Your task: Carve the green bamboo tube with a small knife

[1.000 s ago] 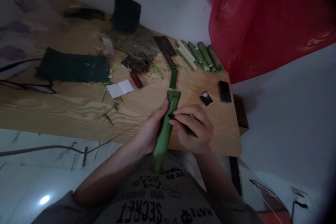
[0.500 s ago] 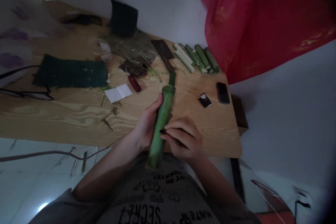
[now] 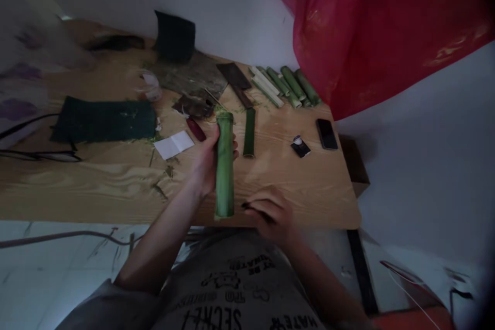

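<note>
My left hand (image 3: 208,161) is wrapped round a green bamboo tube (image 3: 225,170), its thumb on the near side and fingertips showing past the right edge. The tube stands nearly lengthwise to me, above the table's front edge. To its right, apart from it, my right hand (image 3: 271,214) pinches a small dark piece (image 3: 245,206) whose kind I cannot make out. A split green bamboo strip (image 3: 249,133) lies on the table just beyond, below the handle of a dark cleaver (image 3: 236,80).
Several cut bamboo pieces (image 3: 286,85) lie at the back right, beneath a red plastic sheet (image 3: 336,26). A phone (image 3: 327,134) and a small black packet (image 3: 300,147) are near the right edge. Leftward lie a red-handled tool (image 3: 196,129), white paper (image 3: 174,145) and a dark green cloth (image 3: 104,119).
My left hand has moved the bamboo tube left and away from my body, uncovering the strip behind it. My right hand has come off the tube, lower and still pinching the dark piece.
</note>
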The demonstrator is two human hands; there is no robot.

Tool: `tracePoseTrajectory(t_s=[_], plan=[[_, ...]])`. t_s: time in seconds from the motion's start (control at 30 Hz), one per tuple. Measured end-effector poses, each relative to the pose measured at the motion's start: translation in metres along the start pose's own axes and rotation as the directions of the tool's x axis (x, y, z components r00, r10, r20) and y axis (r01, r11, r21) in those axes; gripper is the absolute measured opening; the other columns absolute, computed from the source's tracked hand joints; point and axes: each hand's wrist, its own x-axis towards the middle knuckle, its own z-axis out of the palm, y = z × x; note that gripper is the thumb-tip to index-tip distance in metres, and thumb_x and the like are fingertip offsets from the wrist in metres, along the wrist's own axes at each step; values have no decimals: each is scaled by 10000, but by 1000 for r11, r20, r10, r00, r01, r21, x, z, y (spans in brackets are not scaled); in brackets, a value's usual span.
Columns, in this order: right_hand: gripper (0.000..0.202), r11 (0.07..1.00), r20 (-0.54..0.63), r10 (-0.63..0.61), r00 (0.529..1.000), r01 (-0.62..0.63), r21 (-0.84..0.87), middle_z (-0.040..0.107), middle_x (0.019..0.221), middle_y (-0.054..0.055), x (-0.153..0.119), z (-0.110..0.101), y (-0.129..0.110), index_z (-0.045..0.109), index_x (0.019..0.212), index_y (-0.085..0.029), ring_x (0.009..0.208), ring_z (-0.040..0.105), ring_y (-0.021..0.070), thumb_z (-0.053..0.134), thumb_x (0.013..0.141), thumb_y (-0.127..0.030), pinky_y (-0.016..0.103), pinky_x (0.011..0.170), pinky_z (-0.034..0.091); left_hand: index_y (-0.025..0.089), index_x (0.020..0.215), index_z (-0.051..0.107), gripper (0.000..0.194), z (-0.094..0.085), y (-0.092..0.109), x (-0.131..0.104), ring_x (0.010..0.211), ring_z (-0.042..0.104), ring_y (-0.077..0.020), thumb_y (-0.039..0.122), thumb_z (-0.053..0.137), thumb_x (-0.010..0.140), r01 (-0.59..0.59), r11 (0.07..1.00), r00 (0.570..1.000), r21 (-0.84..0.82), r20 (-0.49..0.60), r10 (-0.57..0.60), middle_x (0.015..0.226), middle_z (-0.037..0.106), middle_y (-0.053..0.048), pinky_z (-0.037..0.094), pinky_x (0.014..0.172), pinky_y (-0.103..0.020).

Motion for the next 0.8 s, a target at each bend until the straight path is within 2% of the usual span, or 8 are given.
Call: tracePoseTrajectory(t_s=[0.13,0.2,0.27,0.37,0.47,0.6,0.7,0.8], plan=[[154,925,-73,113,991,-132,-357,702,1045,109,-3,-17,59,685,1075,-227,982,652,253,624,946,-287,428,886,541,129,959,657,253,-12,7,7,673,642,-123,362,558,956,-1,995,1000,-103,20,3,855,686,-59,590,713,-262],[358,878,19,220,975,-189,-440,654,1204,163,-1,-21,81,630,1237,-185,1130,602,312,635,930,-371,502,982,510,139,982,656,238,-17,8,9,679,664,-139,343,538,947,3,997,1000,-83,-10,-4,881,704,-62,603,736,-291],[526,876,128,291,948,-210,-434,594,1327,186,2,-23,92,548,1357,-158,1243,536,347,638,917,-430,557,1062,457,158,1036,656,244,-23,7,11,659,674,-154,341,530,933,20,1000,1000,-15,-22,-20,931,728,-73,595,648,-280],[535,910,130,311,941,-256,-328,539,1411,165,7,-20,89,494,1415,-182,1338,465,336,593,938,-404,583,1151,369,167,1066,654,255,-25,2,13,580,638,-142,326,552,895,4,998,1000,67,0,-4,961,743,-83,515,488,-230],[539,918,52,395,917,-393,-55,502,1456,130,12,-5,68,446,1457,-239,1377,448,302,558,948,-375,553,1163,375,132,977,666,261,-18,-10,16,537,590,-125,345,583,851,-20,997,1000,76,17,18,838,723,-78,465,456,-213],[803,759,256,513,819,-572,311,351,1607,72,19,26,37,279,1558,-325,1414,444,276,679,862,-364,492,1114,461,132,856,643,252,-3,-38,22,499,518,-92,372,653,779,-61,998,997,34,-52,63,603,586,13,451,500,-192],[906,695,318,565,761,-647,314,299,1646,77,25,36,29,237,1582,-285,1489,344,279,709,808,-290,503,1186,377,164,851,604,256,3,-54,28,553,548,-78,339,729,712,-128,992,986,0,-104,127,695,618,31,466,555,-187],[688,704,336,587,737,-669,238,457,1561,97,29,28,36,357,1537,-242,1445,428,265,590,890,-269,475,1200,353,187,853,568,292,4,-56,31,631,608,-107,341,763,700,-142,990,990,3,-10,142,786,648,16,499,610,-224]])
